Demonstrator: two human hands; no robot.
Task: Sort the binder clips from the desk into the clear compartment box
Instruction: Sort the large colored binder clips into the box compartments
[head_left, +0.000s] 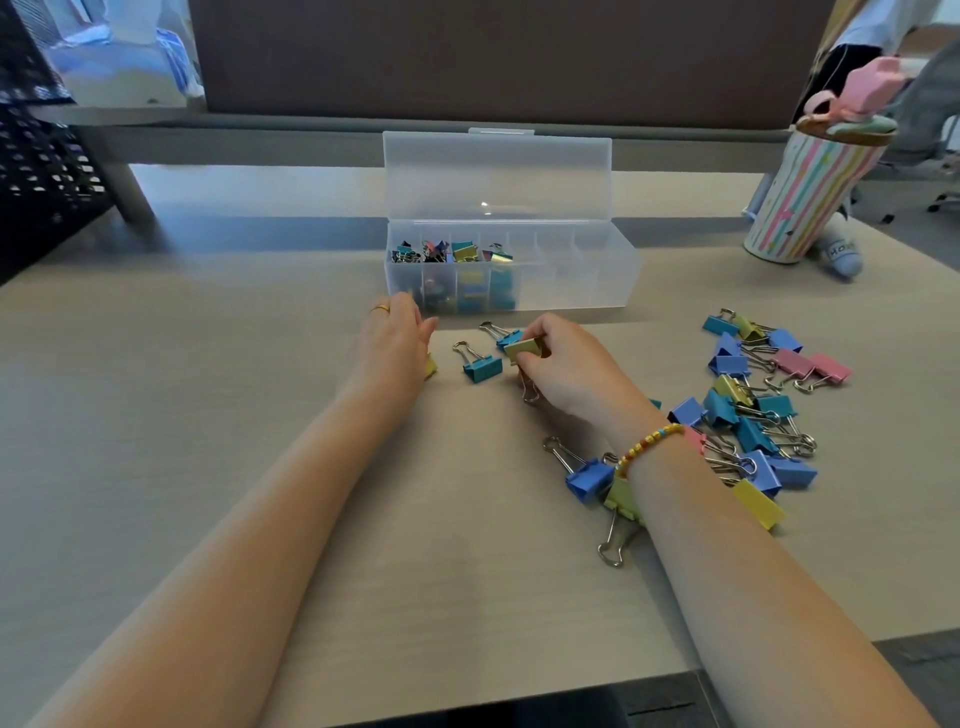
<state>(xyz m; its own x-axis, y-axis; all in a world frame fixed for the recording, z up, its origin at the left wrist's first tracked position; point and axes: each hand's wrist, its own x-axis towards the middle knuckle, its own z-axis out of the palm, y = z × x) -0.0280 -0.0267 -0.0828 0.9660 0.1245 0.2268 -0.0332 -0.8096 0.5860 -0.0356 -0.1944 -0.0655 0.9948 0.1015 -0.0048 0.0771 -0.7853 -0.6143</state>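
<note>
The clear compartment box (571, 280) stands open at the desk's middle back, its left compartments holding several binder clips. My right hand (571, 369) pinches a yellow-green binder clip (524, 347) just in front of the box. A teal clip (483, 366) lies to its left and another teal clip (506, 335) sits behind the held one. My left hand (395, 343) rests curled over a yellow clip (430, 366), of which only an edge shows. A pile of several coloured clips (753, 410) lies to the right, and more clips (592, 478) lie under my right wrist.
A striped tumbler with a pink lid (810, 197) stands at the back right with a small grey item (839, 254) beside it. A black mesh organiser (41, 176) is at the far left. The desk's front edge (519, 696) runs below my forearms.
</note>
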